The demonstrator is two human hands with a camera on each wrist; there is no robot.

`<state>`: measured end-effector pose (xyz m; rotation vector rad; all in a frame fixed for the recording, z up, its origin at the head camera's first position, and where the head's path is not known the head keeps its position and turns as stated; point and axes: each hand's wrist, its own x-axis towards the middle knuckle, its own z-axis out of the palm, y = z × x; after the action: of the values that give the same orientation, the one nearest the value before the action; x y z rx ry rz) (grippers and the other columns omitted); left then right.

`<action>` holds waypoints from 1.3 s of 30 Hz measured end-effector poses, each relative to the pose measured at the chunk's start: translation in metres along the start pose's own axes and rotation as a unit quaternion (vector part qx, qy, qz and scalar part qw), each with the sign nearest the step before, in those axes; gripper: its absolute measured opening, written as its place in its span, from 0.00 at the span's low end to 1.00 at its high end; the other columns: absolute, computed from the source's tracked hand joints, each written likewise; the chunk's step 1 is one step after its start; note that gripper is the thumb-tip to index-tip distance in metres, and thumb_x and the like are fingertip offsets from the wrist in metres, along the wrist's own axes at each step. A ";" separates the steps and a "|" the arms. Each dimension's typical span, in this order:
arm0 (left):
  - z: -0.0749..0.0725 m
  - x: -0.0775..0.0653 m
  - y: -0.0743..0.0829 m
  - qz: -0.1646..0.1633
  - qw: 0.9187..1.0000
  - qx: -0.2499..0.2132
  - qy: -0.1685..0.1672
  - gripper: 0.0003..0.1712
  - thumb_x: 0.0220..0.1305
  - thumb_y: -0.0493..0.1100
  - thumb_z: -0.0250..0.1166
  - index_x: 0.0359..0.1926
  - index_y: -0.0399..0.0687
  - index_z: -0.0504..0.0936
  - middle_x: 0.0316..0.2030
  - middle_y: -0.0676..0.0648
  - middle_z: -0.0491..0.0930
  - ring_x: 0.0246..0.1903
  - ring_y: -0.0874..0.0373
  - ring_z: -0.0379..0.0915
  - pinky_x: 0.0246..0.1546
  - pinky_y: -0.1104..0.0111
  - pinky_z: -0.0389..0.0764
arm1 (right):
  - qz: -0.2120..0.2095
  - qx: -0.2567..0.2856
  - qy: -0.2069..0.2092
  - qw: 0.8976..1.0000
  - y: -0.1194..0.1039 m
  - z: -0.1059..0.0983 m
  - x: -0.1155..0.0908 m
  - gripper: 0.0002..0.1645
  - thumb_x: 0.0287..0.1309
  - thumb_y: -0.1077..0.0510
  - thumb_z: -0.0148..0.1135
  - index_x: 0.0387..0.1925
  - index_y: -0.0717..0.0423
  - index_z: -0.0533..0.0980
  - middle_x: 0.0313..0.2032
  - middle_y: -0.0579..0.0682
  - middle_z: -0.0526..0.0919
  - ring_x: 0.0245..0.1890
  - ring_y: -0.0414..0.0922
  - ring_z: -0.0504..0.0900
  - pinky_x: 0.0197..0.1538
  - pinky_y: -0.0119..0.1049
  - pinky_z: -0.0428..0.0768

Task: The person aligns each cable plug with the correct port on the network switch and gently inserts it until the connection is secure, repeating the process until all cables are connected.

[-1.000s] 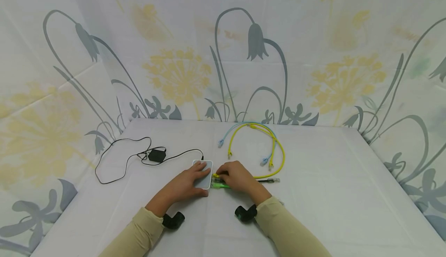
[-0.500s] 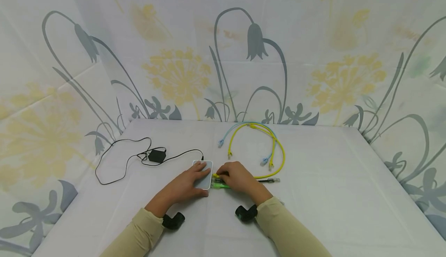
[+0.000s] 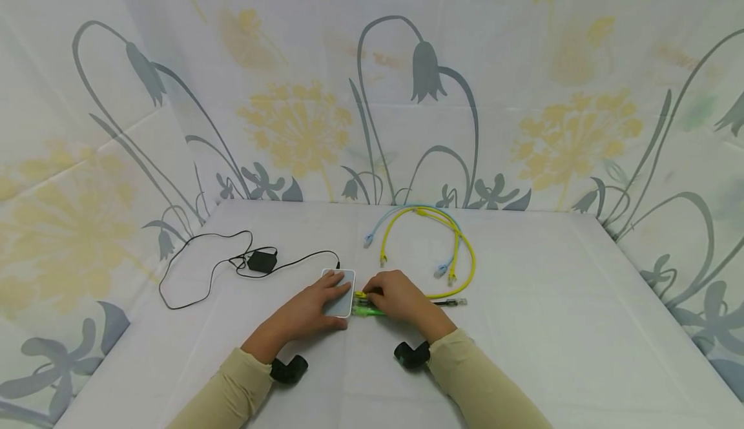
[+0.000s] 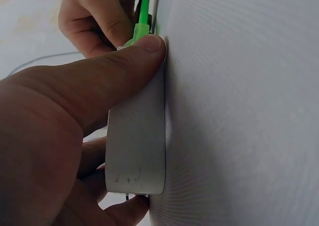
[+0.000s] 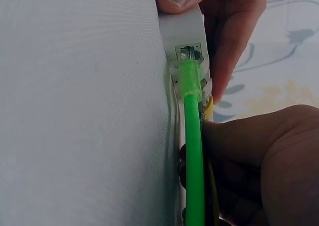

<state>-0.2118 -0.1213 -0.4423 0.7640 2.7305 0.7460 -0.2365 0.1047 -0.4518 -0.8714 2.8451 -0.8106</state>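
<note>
Left hand (image 3: 310,307) grips white network box (image 3: 341,307), mid-table (image 3: 552,300). Right hand (image 3: 398,296) pinches yellow Ethernet plug (image 3: 361,294) at box's right side. Best: push straight, box braced, clear of green Ethernet cable (image 5: 193,156).

A small, flat, roughly square white box with rounded corners and a grey-blue top (image 3: 340,306) lies flat near the middle of the scene, held by the left hand (image 3: 308,307), its thumb along the near side. On its right side, a bright green cable with a translucent boot (image 5: 194,151) meets a port. The right hand (image 3: 400,296) pinches the end of a looped yellow cable (image 3: 473,258) beside the box; a black cable with a clear plug (image 3: 446,303) extends right.
</note>
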 end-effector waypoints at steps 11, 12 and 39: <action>0.001 0.000 -0.002 0.003 1.000 0.005 0.004 0.44 0.57 0.55 0.70 0.71 0.51 0.64 0.75 0.45 0.53 0.76 0.44 0.43 0.69 0.47 0.59 | 0.011 -0.023 0.001 1.000 0.001 -0.004 -0.003 0.08 0.62 0.54 0.63 0.38 0.50 0.85 0.36 0.44 0.86 0.39 0.40 0.83 0.47 0.38 0.80; 0.001 0.000 -0.002 0.003 1.000 0.006 0.004 0.44 0.57 0.55 0.70 0.71 0.51 0.64 0.75 0.45 0.53 0.76 0.44 0.43 0.69 0.47 0.59 | 0.010 -0.025 0.002 1.000 0.001 -0.005 -0.003 0.08 0.62 0.54 0.63 0.37 0.50 0.85 0.36 0.43 0.86 0.39 0.40 0.82 0.47 0.38 0.80; 0.003 0.000 -0.003 0.000 1.000 0.013 0.014 0.44 0.56 0.56 0.71 0.71 0.52 0.65 0.75 0.46 0.54 0.76 0.45 0.44 0.69 0.48 0.59 | 0.059 0.032 0.009 0.998 0.018 -0.037 -0.016 0.07 0.59 0.57 0.65 0.38 0.52 0.85 0.35 0.43 0.85 0.35 0.37 0.80 0.41 0.33 0.78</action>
<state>-0.2121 -0.1218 -0.4464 0.7642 2.7700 0.7276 -0.2401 0.1435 -0.4305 -0.6837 2.8370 -0.8923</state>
